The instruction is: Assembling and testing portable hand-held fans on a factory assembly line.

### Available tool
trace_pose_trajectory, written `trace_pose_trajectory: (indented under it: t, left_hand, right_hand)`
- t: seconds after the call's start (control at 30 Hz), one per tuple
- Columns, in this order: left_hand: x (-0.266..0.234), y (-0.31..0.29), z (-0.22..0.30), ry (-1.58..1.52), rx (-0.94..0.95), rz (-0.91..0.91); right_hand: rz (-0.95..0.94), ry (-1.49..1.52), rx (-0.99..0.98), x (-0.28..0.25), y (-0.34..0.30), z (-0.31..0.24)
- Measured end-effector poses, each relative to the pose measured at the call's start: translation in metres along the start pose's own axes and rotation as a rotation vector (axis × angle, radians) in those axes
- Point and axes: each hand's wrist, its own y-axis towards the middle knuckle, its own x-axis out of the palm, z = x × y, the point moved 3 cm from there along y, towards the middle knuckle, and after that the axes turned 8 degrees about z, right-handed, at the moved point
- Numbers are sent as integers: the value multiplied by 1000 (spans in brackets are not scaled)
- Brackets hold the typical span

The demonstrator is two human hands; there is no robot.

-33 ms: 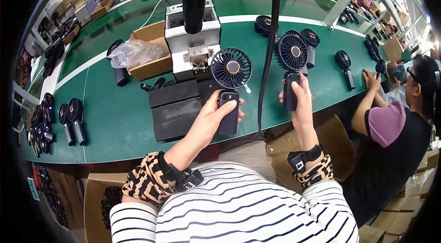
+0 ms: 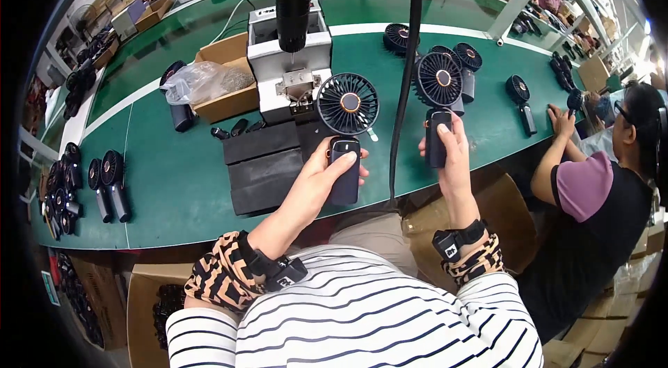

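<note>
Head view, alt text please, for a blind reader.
A person's left grip holds a dark handheld fan, the right grip another, at a green workbench; a white machine stands beyond, a co-worker is at right.

My view came from the left one of two wide fisheye cameras worn side by side on my head, facing down and forward. My striped shirt (image 2: 362,312) filled six o'clock, close beneath the lens. My left grip (image 2: 323,170) sat near the middle, my right grip (image 2: 456,156) toward three o'clock. The counter (image 2: 174,194) ran farther off toward twelve, its straight edges bending near the rim.
</note>
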Motion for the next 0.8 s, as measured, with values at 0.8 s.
trace_pose_trajectory:
  t: [0.8]
  left_hand:
    - [4,-4,0,50,84,28]
  right_hand:
    - [-55,32,54,24,-23,5]
